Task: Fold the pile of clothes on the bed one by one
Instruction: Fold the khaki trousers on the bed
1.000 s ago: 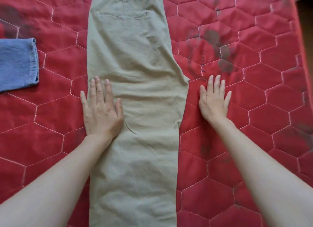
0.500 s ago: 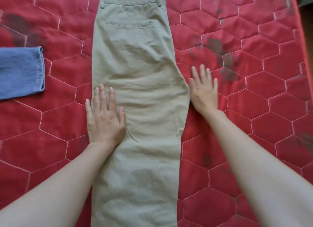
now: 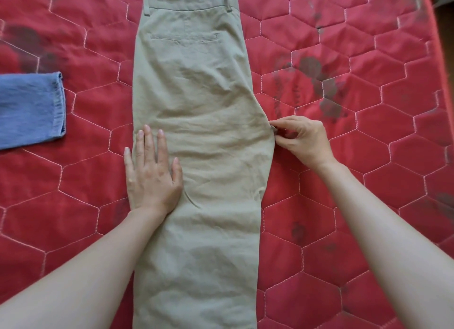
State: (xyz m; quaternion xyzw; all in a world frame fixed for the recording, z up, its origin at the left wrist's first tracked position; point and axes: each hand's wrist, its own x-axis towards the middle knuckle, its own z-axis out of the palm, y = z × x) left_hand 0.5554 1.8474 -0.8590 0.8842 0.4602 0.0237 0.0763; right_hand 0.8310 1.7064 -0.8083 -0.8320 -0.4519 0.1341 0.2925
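Khaki trousers (image 3: pixel 201 102) lie folded lengthwise down the middle of the red quilted bed (image 3: pixel 368 169), waistband at the far end, back pocket facing up. My left hand (image 3: pixel 151 174) lies flat with straight fingers on the trousers' left edge near the thigh. My right hand (image 3: pixel 303 139) pinches the pointed crotch corner on the trousers' right edge between thumb and curled fingers. The trouser legs run out of view below.
A folded blue denim garment (image 3: pixel 29 110) lies at the left edge of the bed. The bed's right edge (image 3: pixel 439 58) runs down the far right, with a dark floor beyond. Dark smudges mark the quilt right of the trousers.
My right hand moved left from lying flat on the quilt to the trousers' crotch corner and closed its fingers on it. My left hand stayed put. The view shifted, showing the waistband.
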